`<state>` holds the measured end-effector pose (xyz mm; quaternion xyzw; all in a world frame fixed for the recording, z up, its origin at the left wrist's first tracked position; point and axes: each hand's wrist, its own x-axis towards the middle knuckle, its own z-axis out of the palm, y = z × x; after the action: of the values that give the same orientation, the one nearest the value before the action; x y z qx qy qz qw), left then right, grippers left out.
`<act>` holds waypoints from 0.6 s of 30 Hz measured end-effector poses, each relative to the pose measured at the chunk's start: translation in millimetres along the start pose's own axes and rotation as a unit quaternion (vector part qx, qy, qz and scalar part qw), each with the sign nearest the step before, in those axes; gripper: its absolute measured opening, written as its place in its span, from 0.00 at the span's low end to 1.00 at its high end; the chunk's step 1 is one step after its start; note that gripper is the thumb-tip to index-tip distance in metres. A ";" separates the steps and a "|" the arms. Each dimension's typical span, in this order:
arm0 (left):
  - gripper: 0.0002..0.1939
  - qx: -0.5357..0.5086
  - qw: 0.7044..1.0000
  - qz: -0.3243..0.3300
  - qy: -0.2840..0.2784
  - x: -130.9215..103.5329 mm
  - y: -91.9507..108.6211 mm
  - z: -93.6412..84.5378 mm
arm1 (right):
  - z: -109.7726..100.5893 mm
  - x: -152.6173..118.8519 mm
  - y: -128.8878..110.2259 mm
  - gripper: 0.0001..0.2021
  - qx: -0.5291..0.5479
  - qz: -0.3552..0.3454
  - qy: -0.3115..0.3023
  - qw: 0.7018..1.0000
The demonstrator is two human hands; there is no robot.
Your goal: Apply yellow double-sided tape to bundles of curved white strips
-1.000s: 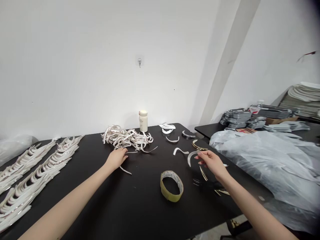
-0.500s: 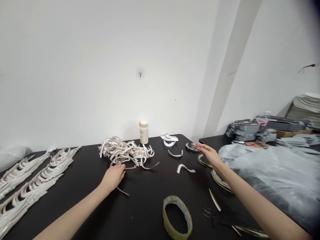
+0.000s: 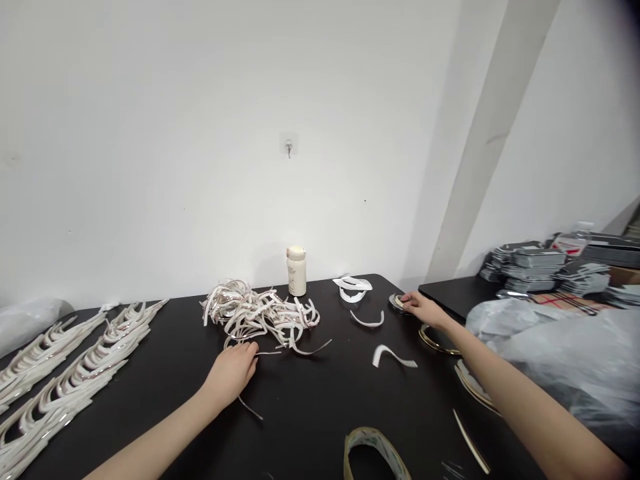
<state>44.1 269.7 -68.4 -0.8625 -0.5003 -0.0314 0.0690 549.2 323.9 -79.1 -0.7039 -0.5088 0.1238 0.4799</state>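
Observation:
My left hand (image 3: pixel 234 373) rests curled at the near edge of a tangled pile of whitish strips (image 3: pixel 260 315), with a thin strip (image 3: pixel 250 407) trailing out below it; what its closed fingers hold is hidden. At the table's far right, my right hand (image 3: pixel 423 308) has its fingers closed over a small stack of curved pieces (image 3: pixel 396 301). Its fingertips cover part of that stack, so the grip is unclear. Near it lie gold-edged curved pieces (image 3: pixel 436 340) and loose white strips (image 3: pixel 367 320).
Rows of curved white strips (image 3: pixel 65 380) lie on the left. A cream bottle (image 3: pixel 297 272) stands by the wall. A tape roll (image 3: pixel 373 440) is at the front. Clear plastic bags (image 3: pixel 560 347) and grey stacks (image 3: pixel 533 267) fill the right side.
The view has shifted to the right. My right hand has lowered onto the small stack, its fingers more bent. My left hand stays beside the pile.

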 end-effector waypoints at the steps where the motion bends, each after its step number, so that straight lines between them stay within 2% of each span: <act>1: 0.10 -0.001 1.000 0.001 0.000 0.3 0.0 0.0 | -0.7 0.9 1.3 0.11 -0.017 0.000 -0.026 1.000; 4: 0.10 0.000 1.000 0.003 0.000 0.1 0.2 0.0 | -5.2 3.5 4.4 0.10 -0.076 -0.013 -0.086 0.993; 9: 0.11 0.005 1.000 0.003 0.003 -0.7 1.2 0.1 | -18.4 -1.7 3.1 0.12 -0.145 -0.072 -0.119 0.980; 13: 0.11 0.008 1.000 0.007 0.005 -0.5 1.0 0.3 | -35.6 -15.9 -2.4 0.14 -0.171 -0.111 -0.155 0.967; 18: 0.11 0.009 1.000 0.012 0.006 -0.6 0.4 0.6 | -65.8 -46.5 -5.7 0.15 -0.183 -0.110 -0.199 0.956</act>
<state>44.1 269.1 -69.0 -0.8677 -0.4896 -0.0315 0.0800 568.3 249.0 -55.6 -0.6803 -0.6825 0.1122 0.2425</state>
